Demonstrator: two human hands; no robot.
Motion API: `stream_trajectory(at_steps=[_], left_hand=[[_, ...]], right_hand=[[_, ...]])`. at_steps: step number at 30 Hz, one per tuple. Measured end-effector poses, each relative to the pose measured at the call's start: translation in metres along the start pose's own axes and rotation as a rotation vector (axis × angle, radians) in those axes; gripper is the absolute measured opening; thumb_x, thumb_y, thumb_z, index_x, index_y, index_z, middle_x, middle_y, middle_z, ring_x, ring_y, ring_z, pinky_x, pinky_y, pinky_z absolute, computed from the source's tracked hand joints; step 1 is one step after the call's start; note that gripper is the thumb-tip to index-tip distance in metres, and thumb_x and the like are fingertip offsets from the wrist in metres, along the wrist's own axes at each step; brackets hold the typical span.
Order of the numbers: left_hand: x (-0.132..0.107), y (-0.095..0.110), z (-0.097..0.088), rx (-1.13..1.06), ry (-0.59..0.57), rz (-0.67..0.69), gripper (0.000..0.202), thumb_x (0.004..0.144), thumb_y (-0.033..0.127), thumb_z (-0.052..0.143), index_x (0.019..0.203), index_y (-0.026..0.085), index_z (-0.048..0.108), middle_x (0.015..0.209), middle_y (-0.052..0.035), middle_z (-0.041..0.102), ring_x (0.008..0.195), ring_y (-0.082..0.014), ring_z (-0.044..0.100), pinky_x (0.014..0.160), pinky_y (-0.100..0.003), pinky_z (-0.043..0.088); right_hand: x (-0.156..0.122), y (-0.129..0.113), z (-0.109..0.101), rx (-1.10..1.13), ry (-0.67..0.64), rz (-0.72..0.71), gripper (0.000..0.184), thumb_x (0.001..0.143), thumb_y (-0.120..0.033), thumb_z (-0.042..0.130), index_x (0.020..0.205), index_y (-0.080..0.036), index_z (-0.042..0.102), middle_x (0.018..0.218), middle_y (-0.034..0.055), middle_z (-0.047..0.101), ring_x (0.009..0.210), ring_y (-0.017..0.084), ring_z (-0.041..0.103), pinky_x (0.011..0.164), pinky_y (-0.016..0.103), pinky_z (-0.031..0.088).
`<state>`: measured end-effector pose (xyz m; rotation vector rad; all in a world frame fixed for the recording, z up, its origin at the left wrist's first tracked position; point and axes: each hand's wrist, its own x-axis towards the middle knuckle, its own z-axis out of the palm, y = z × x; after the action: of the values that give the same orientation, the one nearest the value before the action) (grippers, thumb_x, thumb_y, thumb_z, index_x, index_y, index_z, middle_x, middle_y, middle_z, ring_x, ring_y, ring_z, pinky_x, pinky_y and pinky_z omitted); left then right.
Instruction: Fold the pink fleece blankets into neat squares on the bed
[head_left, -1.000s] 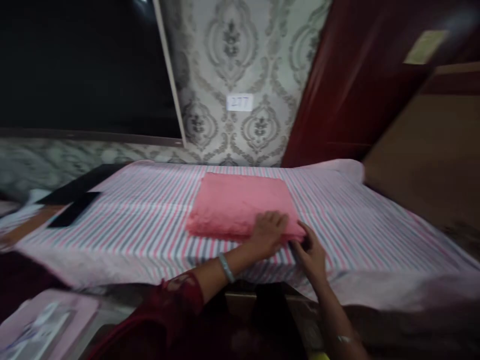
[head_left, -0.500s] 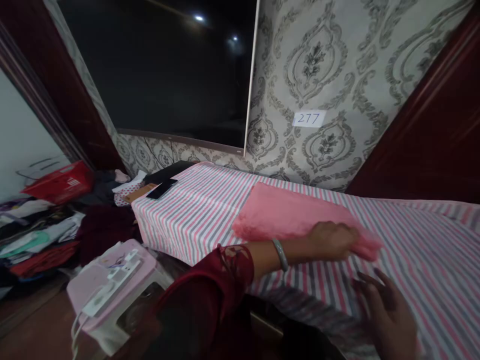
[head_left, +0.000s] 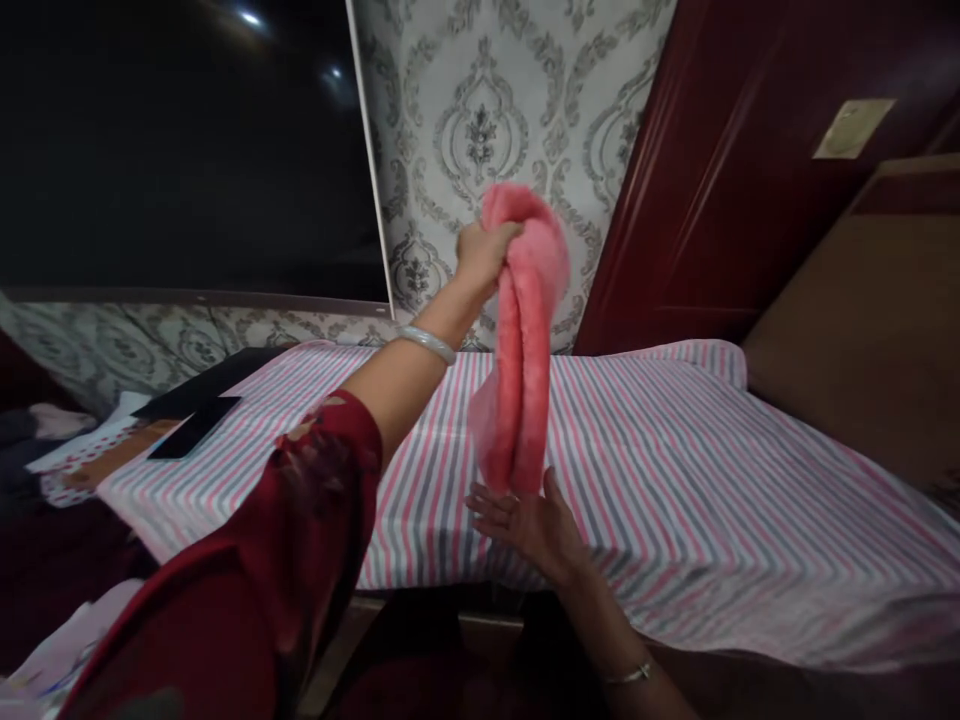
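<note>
Raised above the table is a folded pink plush cloth (head_left: pixel 525 370), hanging upright with its two thick layers side by side. My left hand (head_left: pixel 484 250) is closed around its upper edge, where the top bends over to the right. Below, my right hand (head_left: pixel 529 530) is open, palm up with fingers spread, right at the cloth's lower end. Whether the fingers touch the cloth I cannot tell. A striped pink, grey and white cloth (head_left: pixel 637 450) covers the table under both hands.
A black phone (head_left: pixel 196 428) lies at the table's left end, beside a dark flat object (head_left: pixel 210 380) and a brown item (head_left: pixel 124 455). Behind hangs a large television (head_left: pixel 187 150). A large brown board (head_left: pixel 862 330) stands at the right by a dark red door panel (head_left: pixel 697 180).
My left hand has lifted the pink plush cloth off the table and turned it upright. My right hand has come under its lower end. The view has swung to the right.
</note>
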<state>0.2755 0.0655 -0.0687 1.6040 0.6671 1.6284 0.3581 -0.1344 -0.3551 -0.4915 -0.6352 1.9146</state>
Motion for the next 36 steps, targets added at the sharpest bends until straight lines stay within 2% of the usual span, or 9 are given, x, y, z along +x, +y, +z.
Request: stream_trajectory(at_steps=[4, 10, 14, 17, 21, 27, 30, 33, 36], left_hand=[[0.0, -0.001, -0.031, -0.256, 0.098, -0.046, 0.017, 0.072, 0.018, 0.077, 0.08, 0.014, 0.063, 0.092, -0.0091, 0.071, 0.099, -0.0251, 0.067, 0.089, -0.037, 0.052], [0.002, -0.021, -0.085, -0.295, 0.199, -0.065, 0.021, 0.067, 0.019, 0.079, 0.084, 0.016, 0.067, 0.095, -0.0082, 0.075, 0.108, -0.0254, 0.068, 0.095, -0.037, 0.055], [0.007, -0.023, -0.117, -0.322, 0.245, -0.06, 0.027, 0.075, 0.023, 0.077, 0.099, 0.018, 0.068, 0.107, -0.0067, 0.076, 0.118, -0.0224, 0.063, 0.099, -0.034, 0.053], [-0.017, -0.022, -0.14, -0.367, 0.286, -0.101, 0.027, 0.085, 0.023, 0.069, 0.11, 0.014, 0.065, 0.113, -0.0052, 0.075, 0.121, -0.0184, 0.061, 0.1, -0.032, 0.052], [-0.108, -0.037, -0.167, -0.346, 0.301, -0.273, 0.03, 0.082, 0.025, 0.071, 0.11, 0.016, 0.066, 0.111, -0.006, 0.075, 0.119, -0.0231, 0.064, 0.093, -0.03, 0.058], [-0.248, -0.081, -0.213, -0.302, 0.227, -0.986, 0.054, 0.077, 0.017, 0.066, 0.13, 0.02, 0.059, 0.108, -0.0099, 0.075, 0.107, -0.0333, 0.072, 0.082, -0.046, 0.064], [-0.253, -0.089, -0.235, -0.3, 0.271, -1.041, 0.033, 0.079, 0.019, 0.063, 0.112, 0.017, 0.067, 0.094, -0.0101, 0.076, 0.088, -0.0294, 0.075, 0.074, -0.043, 0.064], [-0.225, -0.092, -0.247, -0.234, 0.279, -1.041, 0.013, 0.082, 0.023, 0.065, 0.092, 0.016, 0.071, 0.079, -0.0068, 0.075, 0.066, -0.021, 0.071, 0.061, -0.031, 0.06], [-0.195, -0.098, -0.244, -0.174, 0.157, -1.101, 0.021, 0.078, 0.03, 0.076, 0.094, 0.016, 0.073, 0.081, -0.0077, 0.077, 0.068, -0.0238, 0.073, 0.062, -0.031, 0.059]], right_hand=[[0.01, -0.01, 0.021, 0.053, 0.073, -0.281, 0.07, 0.08, -0.08, 0.058, 0.12, -0.023, 0.067, 0.134, 0.0121, 0.067, 0.137, 0.036, 0.053, 0.111, 0.059, 0.044], [0.039, -0.065, 0.022, -0.136, 0.293, -0.489, 0.032, 0.079, -0.042, 0.071, 0.104, -0.022, 0.068, 0.117, 0.0065, 0.074, 0.135, 0.03, 0.055, 0.111, 0.045, 0.049], [0.057, -0.117, 0.036, -0.247, 0.298, -0.722, 0.05, 0.075, -0.031, 0.072, 0.123, -0.025, 0.062, 0.126, 0.0028, 0.07, 0.129, 0.026, 0.059, 0.112, 0.042, 0.048], [0.058, -0.141, 0.044, -0.38, 0.292, -0.854, 0.066, 0.074, -0.028, 0.073, 0.137, -0.029, 0.053, 0.133, 0.0015, 0.066, 0.128, 0.025, 0.058, 0.108, 0.043, 0.05], [0.041, -0.128, 0.019, -0.474, 0.335, -0.757, 0.076, 0.069, -0.029, 0.078, 0.14, -0.03, 0.052, 0.131, 0.0034, 0.067, 0.121, 0.028, 0.063, 0.099, 0.042, 0.055], [0.005, -0.073, -0.055, -0.449, 0.548, -0.265, 0.074, 0.064, -0.032, 0.082, 0.133, -0.025, 0.055, 0.106, 0.0076, 0.075, 0.088, 0.029, 0.073, 0.074, 0.044, 0.06], [0.003, -0.069, -0.067, -0.462, 0.548, -0.274, 0.071, 0.07, -0.038, 0.082, 0.134, -0.027, 0.054, 0.107, 0.008, 0.075, 0.09, 0.03, 0.074, 0.077, 0.046, 0.06], [0.01, -0.075, -0.065, -0.476, 0.52, -0.293, 0.066, 0.071, -0.043, 0.081, 0.13, -0.026, 0.057, 0.109, 0.0089, 0.076, 0.095, 0.031, 0.074, 0.08, 0.048, 0.06], [0.02, -0.08, -0.061, -0.485, 0.5, -0.304, 0.064, 0.072, -0.046, 0.081, 0.128, -0.026, 0.058, 0.11, 0.0093, 0.076, 0.098, 0.03, 0.073, 0.082, 0.048, 0.06]])
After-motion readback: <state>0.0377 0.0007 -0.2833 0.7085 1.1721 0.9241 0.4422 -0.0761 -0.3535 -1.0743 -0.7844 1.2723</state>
